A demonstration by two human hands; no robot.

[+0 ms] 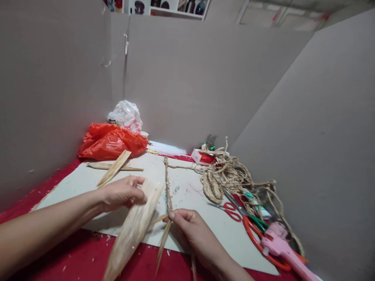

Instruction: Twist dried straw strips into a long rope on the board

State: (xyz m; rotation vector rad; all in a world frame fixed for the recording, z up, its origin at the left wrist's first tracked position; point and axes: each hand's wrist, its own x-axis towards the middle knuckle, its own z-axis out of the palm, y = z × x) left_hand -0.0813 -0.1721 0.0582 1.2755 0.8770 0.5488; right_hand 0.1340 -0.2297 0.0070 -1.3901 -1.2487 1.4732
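Observation:
My left hand (127, 193) grips a wide, pale dried corn husk (133, 230) near its upper end, and the husk hangs down toward the table's front edge. To its right, my right hand (187, 222) pinches the lower end of a thin twisted husk cord (167, 179) between thumb and fingers. The cord runs away from me over the white board (187, 185). Loose husk strands (162, 244) splay out below the pinch. Two more pieces of corn husk (114, 168) lie crossed at the board's far left.
A red plastic bag (113, 141) and a clear bag (125, 113) stand back left. Tangled straw cord (231, 171), small red scissors (228, 208), larger orange-handled scissors (254, 234) and a pink glue gun (279, 244) crowd the right. White sticks (166, 148) lie at the back. Grey panels (190, 78) surround the table.

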